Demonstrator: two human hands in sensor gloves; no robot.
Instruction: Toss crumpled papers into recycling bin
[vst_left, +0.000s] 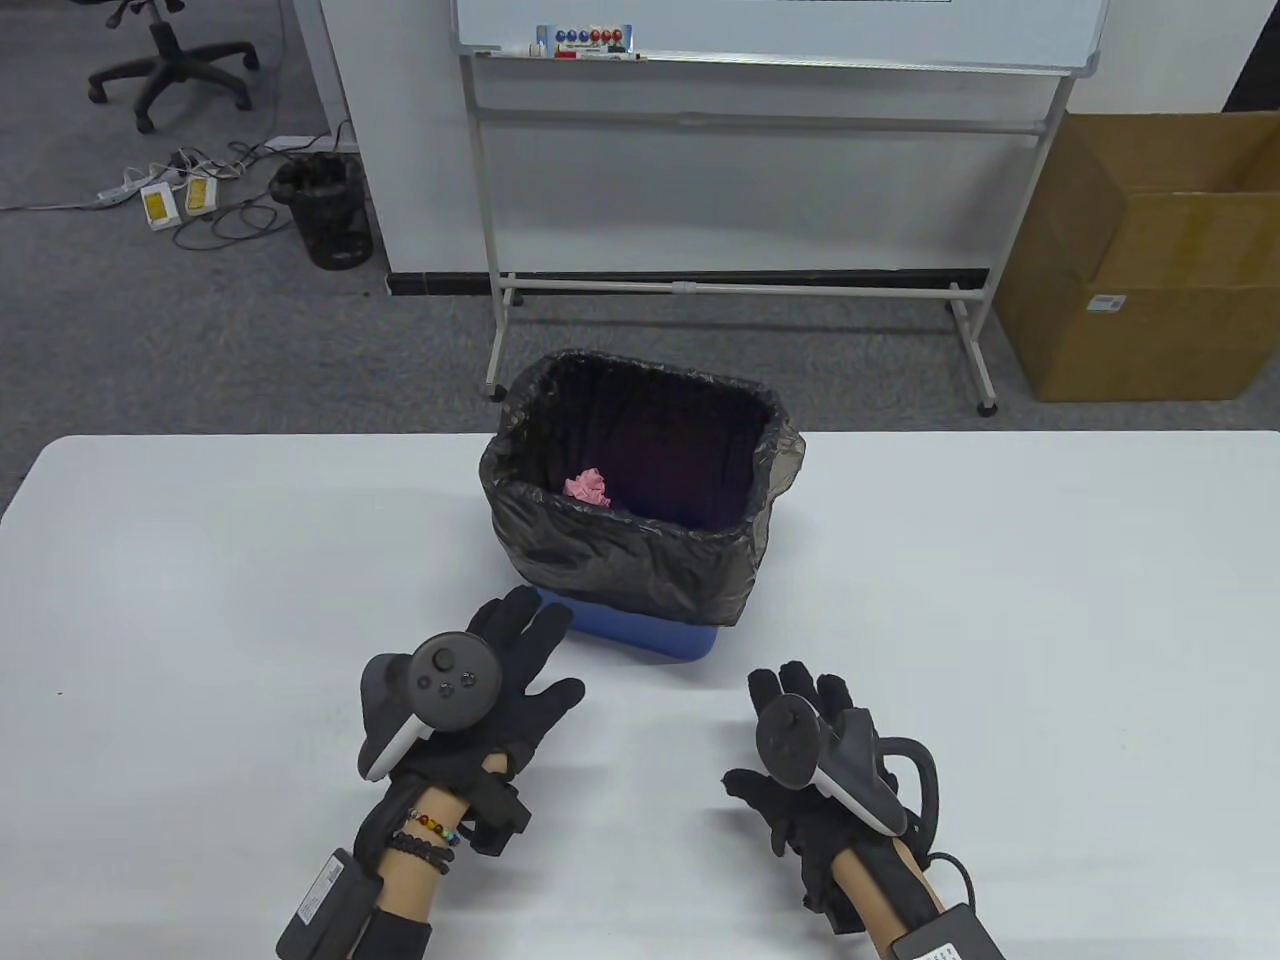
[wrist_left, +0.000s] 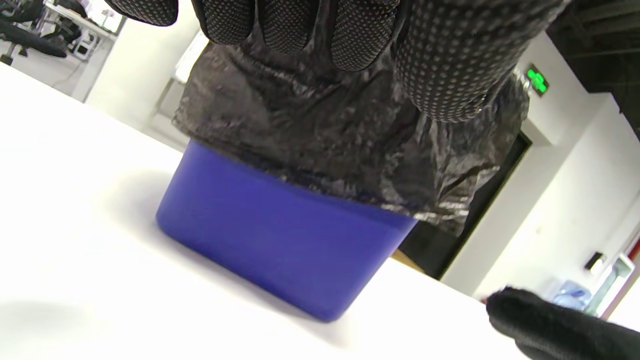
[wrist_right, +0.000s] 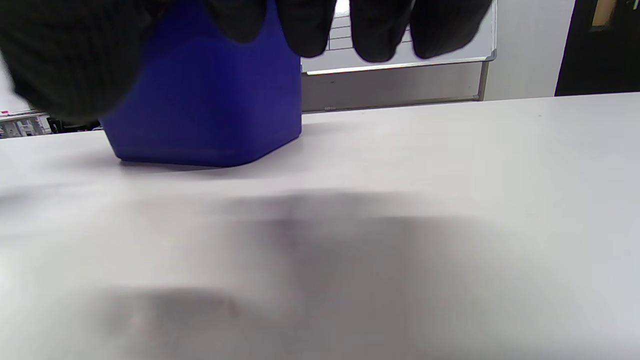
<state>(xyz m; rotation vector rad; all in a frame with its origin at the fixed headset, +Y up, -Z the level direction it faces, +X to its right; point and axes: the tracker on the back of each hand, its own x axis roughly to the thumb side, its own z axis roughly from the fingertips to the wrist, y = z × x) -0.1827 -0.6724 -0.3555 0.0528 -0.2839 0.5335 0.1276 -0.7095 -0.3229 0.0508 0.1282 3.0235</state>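
A blue bin lined with a black bag stands on the white table. A pink crumpled paper lies inside it. My left hand hovers open and empty just in front of the bin's near left corner, fingers spread toward it. My right hand is open and empty to the bin's near right, a little above the table. The bin fills the left wrist view and shows at upper left in the right wrist view. No loose paper shows on the table.
Beyond the table stand a whiteboard on a wheeled frame, a large cardboard box at the right and a small black wastebasket on the floor at the left.
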